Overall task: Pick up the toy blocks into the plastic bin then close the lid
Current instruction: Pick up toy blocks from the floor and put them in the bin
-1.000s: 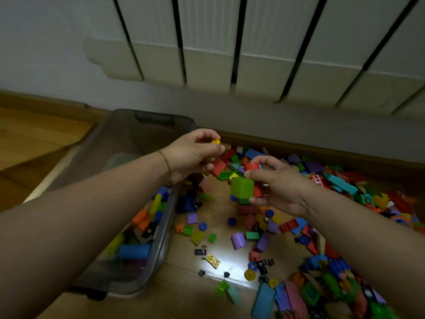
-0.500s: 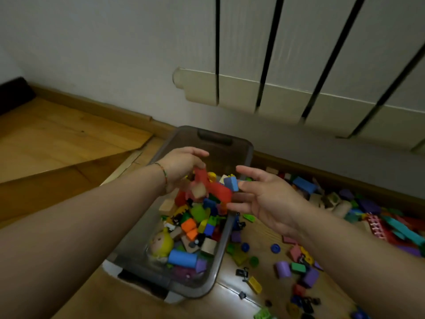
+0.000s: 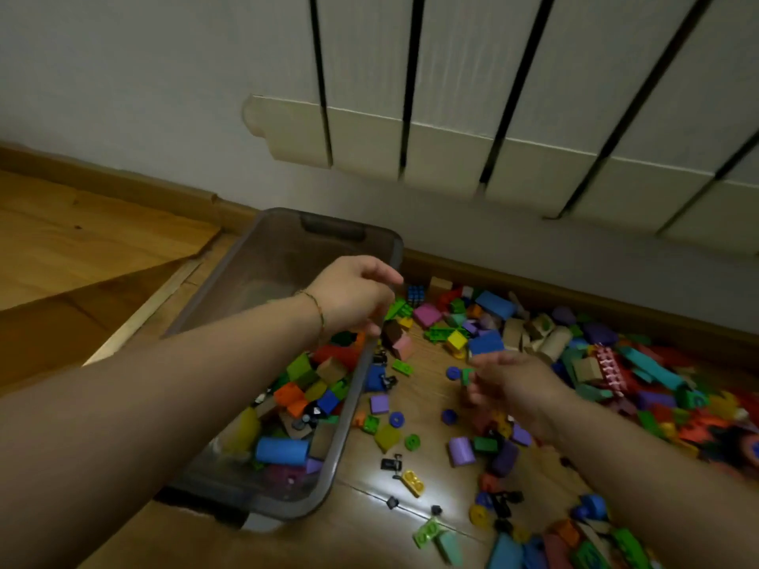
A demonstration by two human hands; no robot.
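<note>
Near floor: a yellow studded plastic brick (image 3: 413, 482) and a green studded brick (image 3: 427, 533) lie on the wooden plank floor (image 3: 427, 394), near the bin's closest corner, where a bright patch of light falls.
Bin: a translucent grey plastic bin (image 3: 349, 420) stands on the floor to the left of the scatter, open at the top and partly filled.
In the bin: mixed coloured toy blocks, among them a blue cylinder (image 3: 281, 450) on its side and an orange block (image 3: 289, 398).
Right hand (image 3: 513, 384): low over the loose blocks, fingers reaching left. A small green piece (image 3: 467, 375) sits at the fingertips, but blur hides whether it is pinched.
Left hand (image 3: 353, 297): above the bin's right rim, fingers loosely curled downward with nothing seen in them.
Far pile: a dense heap of coloured toy blocks (image 3: 485, 342) spreads right of the bin, along the wooden skirting board (image 3: 575, 299).
Wall: a white panel radiator (image 3: 451, 117) hangs above.
</note>
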